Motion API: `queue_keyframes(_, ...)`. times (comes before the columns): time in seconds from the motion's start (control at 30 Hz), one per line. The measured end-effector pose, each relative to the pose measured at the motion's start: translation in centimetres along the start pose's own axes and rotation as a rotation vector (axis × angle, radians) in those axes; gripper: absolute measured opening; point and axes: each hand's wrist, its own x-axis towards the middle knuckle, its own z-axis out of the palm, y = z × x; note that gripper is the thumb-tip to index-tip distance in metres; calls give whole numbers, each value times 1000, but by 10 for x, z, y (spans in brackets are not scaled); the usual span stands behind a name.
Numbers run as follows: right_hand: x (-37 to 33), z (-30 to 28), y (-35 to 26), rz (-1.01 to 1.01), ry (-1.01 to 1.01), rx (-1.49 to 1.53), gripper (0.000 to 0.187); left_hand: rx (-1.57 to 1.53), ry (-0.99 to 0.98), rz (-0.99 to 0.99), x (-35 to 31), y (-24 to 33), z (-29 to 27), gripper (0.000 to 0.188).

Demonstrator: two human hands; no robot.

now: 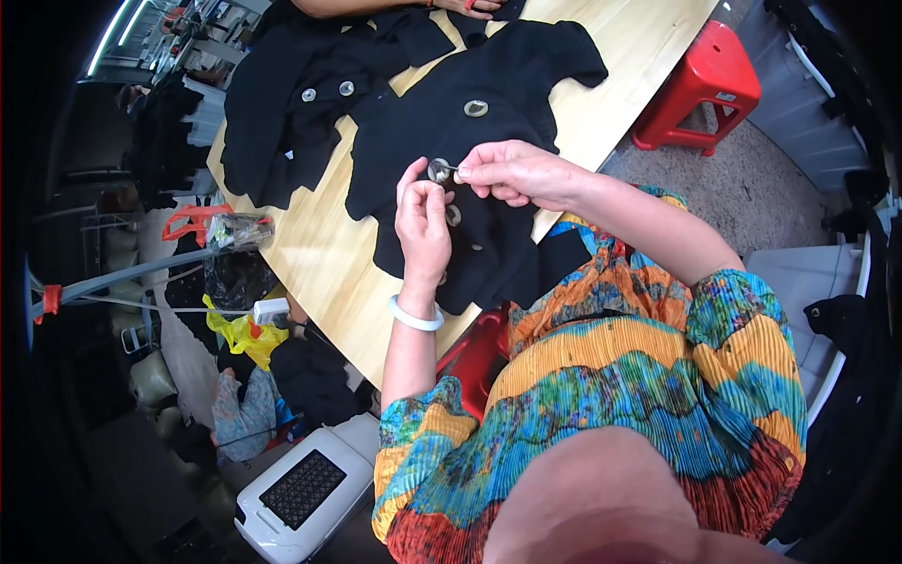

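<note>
A black knitted garment lies spread on the wooden table in front of me. My left hand, a pale bangle on its wrist, pinches a round, shiny button with thumb and index finger, just above the cloth. From the right, my right hand meets it with fingertips pressed together at the button's edge; what they hold is too small to make out. Another large round button sits farther up the garment. Below my fingers a further button shows, partly hidden by my left hand.
Beside it lies a second black garment with clear round buttons. A co-worker's hand rests at the table's far side. A red plastic stool stands right of the table. Bags and a white power strip are at the left.
</note>
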Motion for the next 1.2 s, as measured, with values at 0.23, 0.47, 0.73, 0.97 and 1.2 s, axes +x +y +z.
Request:
queue_keyframes(0.23,-5,-2,4,68,-9,-193,22,-443,-36,-271,6,9,-13,13)
queue_keyframes(0.47,-1,0,5,46,-39,-166,22,-352,-13,-209,-2,6,-9,10)
queue_keyframes(0.73,10,-5,0,38,-50,-169,20,-95,12,-41,1,-4,-7,9)
queue_keyframes(0.97,10,-2,3,-112,-39,-191,17,-238,108,-163,-1,-4,-18,16)
queue_keyframes(1.2,1,-4,-14,-320,89,-250,22,-325,413,-331,-12,-34,-44,18)
